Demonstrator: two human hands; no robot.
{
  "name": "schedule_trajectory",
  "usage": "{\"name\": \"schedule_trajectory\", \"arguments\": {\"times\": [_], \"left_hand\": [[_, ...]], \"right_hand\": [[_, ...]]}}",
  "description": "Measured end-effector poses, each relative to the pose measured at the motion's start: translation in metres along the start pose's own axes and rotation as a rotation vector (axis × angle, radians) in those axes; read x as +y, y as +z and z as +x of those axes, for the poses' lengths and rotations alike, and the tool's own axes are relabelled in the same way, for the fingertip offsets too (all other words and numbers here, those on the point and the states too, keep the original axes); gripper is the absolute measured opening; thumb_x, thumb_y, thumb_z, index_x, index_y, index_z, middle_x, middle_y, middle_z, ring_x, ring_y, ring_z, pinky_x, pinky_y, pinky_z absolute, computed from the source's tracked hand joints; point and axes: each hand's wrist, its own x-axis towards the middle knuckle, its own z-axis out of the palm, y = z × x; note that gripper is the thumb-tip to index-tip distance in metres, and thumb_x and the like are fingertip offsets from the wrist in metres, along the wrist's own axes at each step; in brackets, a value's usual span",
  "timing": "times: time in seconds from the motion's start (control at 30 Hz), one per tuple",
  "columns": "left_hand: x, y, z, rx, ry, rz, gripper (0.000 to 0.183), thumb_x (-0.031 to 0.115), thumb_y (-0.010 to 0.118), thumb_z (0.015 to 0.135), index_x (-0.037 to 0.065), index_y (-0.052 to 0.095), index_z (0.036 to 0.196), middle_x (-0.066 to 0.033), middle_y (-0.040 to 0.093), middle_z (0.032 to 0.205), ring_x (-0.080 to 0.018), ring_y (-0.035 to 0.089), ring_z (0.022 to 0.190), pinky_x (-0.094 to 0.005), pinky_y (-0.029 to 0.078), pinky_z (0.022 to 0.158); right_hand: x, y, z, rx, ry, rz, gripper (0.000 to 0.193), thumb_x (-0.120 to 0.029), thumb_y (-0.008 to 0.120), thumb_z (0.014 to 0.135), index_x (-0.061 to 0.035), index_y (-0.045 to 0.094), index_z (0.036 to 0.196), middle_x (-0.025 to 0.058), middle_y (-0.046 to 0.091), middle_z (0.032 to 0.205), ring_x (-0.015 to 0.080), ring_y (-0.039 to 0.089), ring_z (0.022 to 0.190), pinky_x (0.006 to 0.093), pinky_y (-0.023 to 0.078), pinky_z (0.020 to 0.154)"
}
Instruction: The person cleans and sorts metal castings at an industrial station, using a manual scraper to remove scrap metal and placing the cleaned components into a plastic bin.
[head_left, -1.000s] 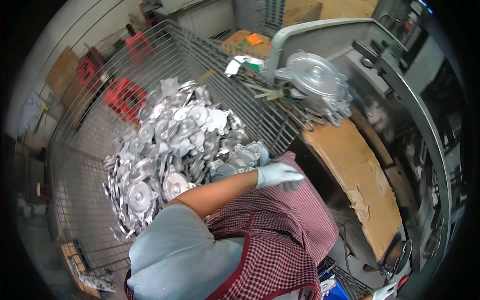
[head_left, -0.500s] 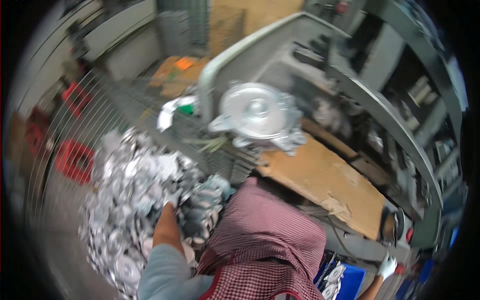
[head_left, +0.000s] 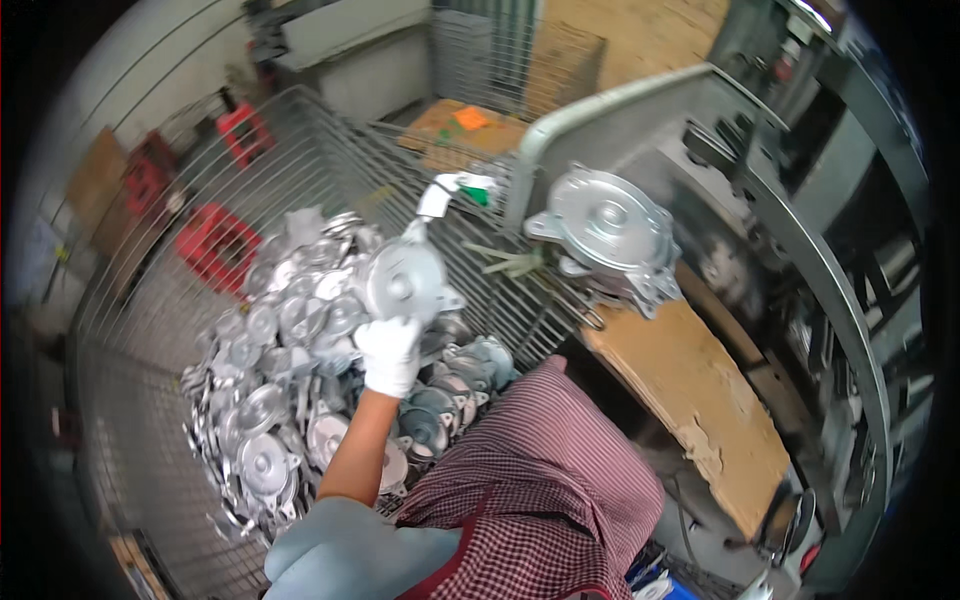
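Note:
My left hand (head_left: 390, 355), in a white glove, grips a round silver cast-metal cover (head_left: 402, 284) by its near edge. The cover has a raised centre and lugs round its rim. It is held above a heap of similar metal covers (head_left: 265, 465) in a wire mesh cage (head_left: 130, 345). To the right, a short stack of the same covers (head_left: 610, 215) rests near the end of a cardboard sheet. My right hand cannot be made out in the picture.
A large grey-green tub (head_left: 530, 150) stands beyond the stack. Brown cardboard (head_left: 700, 400) covers a surface at my right, beside a curved metal frame (head_left: 830, 270). Red objects (head_left: 215, 245) lie outside the cage. A blue bin (head_left: 680, 592) shows at the lower edge.
My left hand has come up from the heap with a cover in its grip. My right hand, earlier at the lower right, has dropped out of sight. The whole view has shifted.

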Motion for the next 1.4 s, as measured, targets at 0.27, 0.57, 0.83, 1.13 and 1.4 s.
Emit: {"name": "schedule_trajectory", "arguments": {"times": [0.27, 0.57, 0.83, 1.13, 1.4], "left_hand": [[0.036, -0.107, 0.097, 0.237, 0.345, 0.137, 0.027, 0.018, 0.06, 0.061, 0.018, 0.066, 0.088, 0.0039, 0.05, 0.064, -0.0145, 0.05, 0.052, -0.0329, 0.037, 0.05], [0.121, -0.135, 0.14, 0.167, 0.396, -0.091, 0.02, 0.02, 0.066, 0.071, 0.016, 0.066, 0.091, 0.0001, 0.057, 0.073, -0.0192, 0.057, 0.066, -0.0374, 0.04, 0.061], [0.229, -0.103, 0.234, -0.078, 0.034, -1.246, 0.041, 0.023, 0.066, 0.089, -0.001, 0.061, 0.122, -0.0183, 0.066, 0.115, -0.0331, 0.062, 0.11, -0.037, 0.046, 0.097], [0.314, -0.105, 0.13, -0.066, 0.922, -1.093, 0.027, 0.007, 0.069, 0.077, 0.005, 0.068, 0.104, -0.0108, 0.062, 0.074, -0.0281, 0.059, 0.07, -0.0383, 0.043, 0.065], [0.351, 0.018, 0.102, -0.486, 0.519, -0.726, 0.026, 0.021, 0.067, 0.084, 0.007, 0.07, 0.105, -0.0171, 0.066, 0.084, -0.0351, 0.064, 0.082, -0.0458, 0.05, 0.075]], "right_hand": [[-0.011, -0.02, 0.0, 0.299, -0.138, -0.062, 0.056, -0.056, 0.062, 0.085, -0.0121, 0.058, 0.051, 0.0058, 0.053, 0.049, 0.0253, 0.05, 0.044, 0.0402, 0.041, 0.044], [-0.012, -0.014, 0.0, -0.11, 0.026, 0.041, 0.045, -0.043, 0.055, 0.094, -0.0048, 0.07, 0.076, 0.0121, 0.065, 0.078, 0.0293, 0.06, 0.072, 0.0395, 0.048, 0.067], [-0.02, -0.021, 0.006, -0.206, 0.31, 0.308, 0.04, -0.04, 0.061, 0.091, -0.0019, 0.07, 0.099, 0.0183, 0.069, 0.096, 0.0338, 0.064, 0.092, 0.0419, 0.051, 0.08], [-0.046, -0.089, 0.054, -0.232, 0.397, 0.36, 0.061, -0.06, 0.062, 0.08, -0.013, 0.065, 0.119, 0.016, 0.07, 0.093, 0.0361, 0.066, 0.089, 0.0447, 0.051, 0.077], [-0.047, -0.043, 0.067, -0.374, 0.436, 0.683, 0.04, -0.041, 0.056, 0.091, -0.0172, 0.063, 0.123, 0.0205, 0.065, 0.109, 0.0386, 0.063, 0.098, 0.0473, 0.05, 0.085]]}}
